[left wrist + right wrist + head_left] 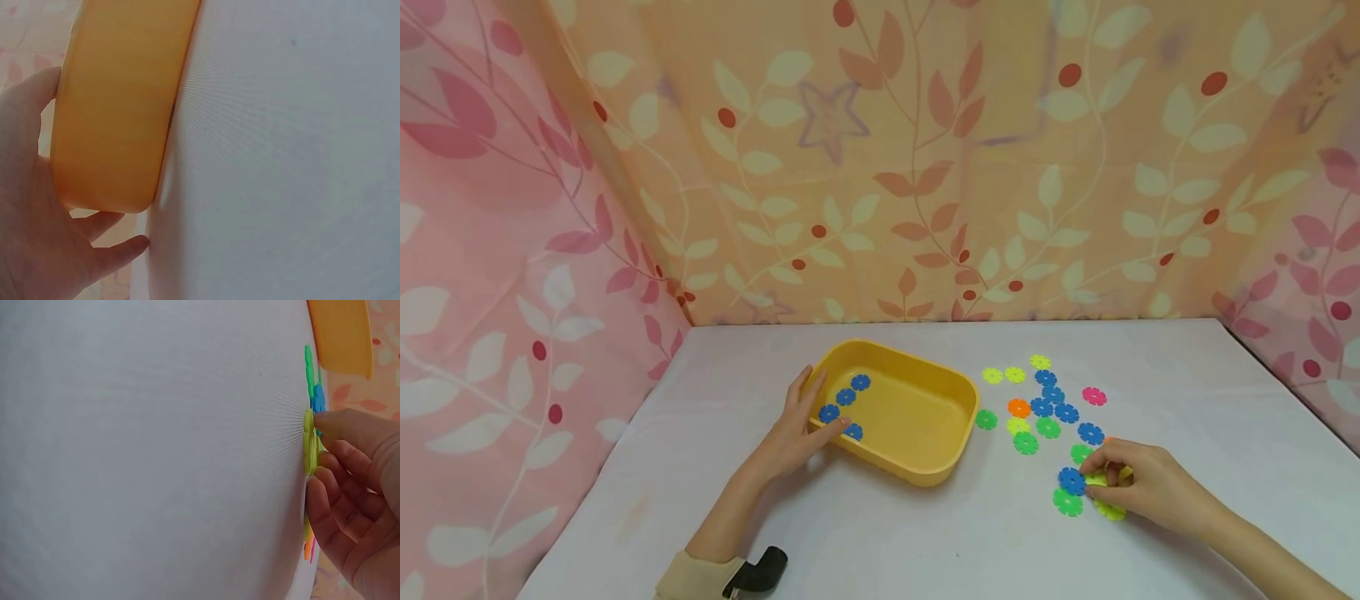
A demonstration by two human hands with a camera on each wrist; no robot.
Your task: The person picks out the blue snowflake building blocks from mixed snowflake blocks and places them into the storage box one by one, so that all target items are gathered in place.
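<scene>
A yellow plastic tray (917, 467) stands left of centre on the table, with several blue snowflake discs (846, 397) along its left inside. My left hand (793, 429) holds the tray's near left corner, thumb over the front rim and fingers along the left side. The left wrist view shows the tray's outer wall (119, 112) beside that hand. At the right, my right hand (1157, 487) pinches a blue snowflake disc (1072, 481) between thumb and index finger. Under and beside it lie a green disc (1067, 502) and yellow discs (1109, 510), partly hidden by the fingers.
Between tray and right hand several loose discs are scattered: blue discs (1053, 395), green discs (1026, 442), yellow discs (1015, 375), an orange disc (1018, 408) and a pink disc (1094, 396). A white cloth covers the table (925, 542); patterned curtains (880, 167) hang behind and at both sides.
</scene>
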